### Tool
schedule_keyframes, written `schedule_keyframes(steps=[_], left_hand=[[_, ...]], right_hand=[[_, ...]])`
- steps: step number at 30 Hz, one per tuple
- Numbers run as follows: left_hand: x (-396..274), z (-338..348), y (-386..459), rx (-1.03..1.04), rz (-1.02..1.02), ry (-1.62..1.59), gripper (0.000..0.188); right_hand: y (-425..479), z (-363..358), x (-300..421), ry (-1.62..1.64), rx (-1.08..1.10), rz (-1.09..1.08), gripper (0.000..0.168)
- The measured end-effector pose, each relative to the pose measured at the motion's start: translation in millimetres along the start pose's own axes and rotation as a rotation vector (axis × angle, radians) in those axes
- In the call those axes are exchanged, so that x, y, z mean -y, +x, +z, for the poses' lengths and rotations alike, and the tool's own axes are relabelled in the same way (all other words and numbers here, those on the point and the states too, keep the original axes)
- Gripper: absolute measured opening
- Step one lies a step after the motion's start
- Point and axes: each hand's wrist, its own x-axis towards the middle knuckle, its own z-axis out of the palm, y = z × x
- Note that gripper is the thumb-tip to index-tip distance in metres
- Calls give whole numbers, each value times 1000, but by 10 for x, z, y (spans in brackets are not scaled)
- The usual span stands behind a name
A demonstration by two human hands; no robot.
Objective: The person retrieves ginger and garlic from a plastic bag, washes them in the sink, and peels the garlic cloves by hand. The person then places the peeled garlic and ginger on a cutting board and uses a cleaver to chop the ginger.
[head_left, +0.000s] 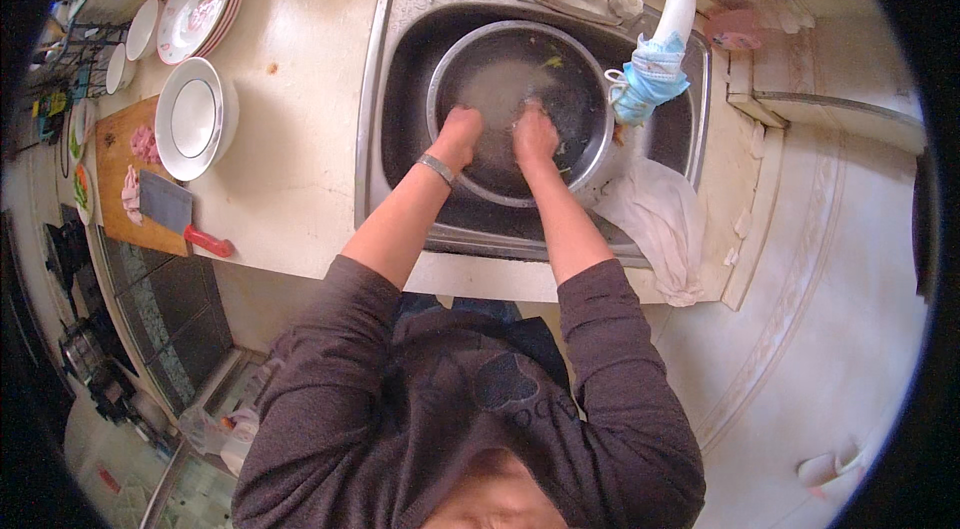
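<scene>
Both my hands reach into a round metal basin [596,161] standing in the stainless steel sink [373,116]. My left hand [460,136], with a metal band at the wrist, is inside the basin's left part, its fingers curled down and blurred. Close by on the right, my right hand [536,135] points its fingers down into what looks like water. A cloudy greyish patch [499,86] lies between and beyond the hands. Whether either hand grips something under the surface cannot be made out. Green vegetable scraps [553,62] lie near the basin's far side.
A white faucet [675,0] arches over the right side, a blue face mask [651,79] tied around its spout. A pale cloth [664,229] drapes over the sink's front edge. At left are a bowl [193,118], stacked plates [196,11], and a cleaver [166,200] on a cutting board [112,206] with meat [144,145].
</scene>
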Motion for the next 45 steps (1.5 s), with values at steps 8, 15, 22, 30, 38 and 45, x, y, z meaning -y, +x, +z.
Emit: schedule_keyframes(steps=[8, 15, 22, 30, 38, 45], left_hand=[[-326, 211, -626, 206, 270, 113, 30], [-603, 283, -1017, 269, 345, -57, 27], [-638, 368, -1145, 310, 249, -222, 28], [-629, 428, -1194, 366, 324, 73, 27], [-702, 489, -1149, 212, 67, -456, 26], [-668, 576, -1031, 393, 87, -563, 24]], right_hand=[[-211, -468, 72, 1277, 336, 100, 15], [-259, -887, 23, 1547, 499, 74, 17], [-524, -1103, 132, 1519, 392, -115, 22], [-126, -1020, -111, 1211, 346, 171, 24], [522, -1624, -29, 337, -444, -574, 39], [960, -2036, 286, 47, -327, -487, 31]])
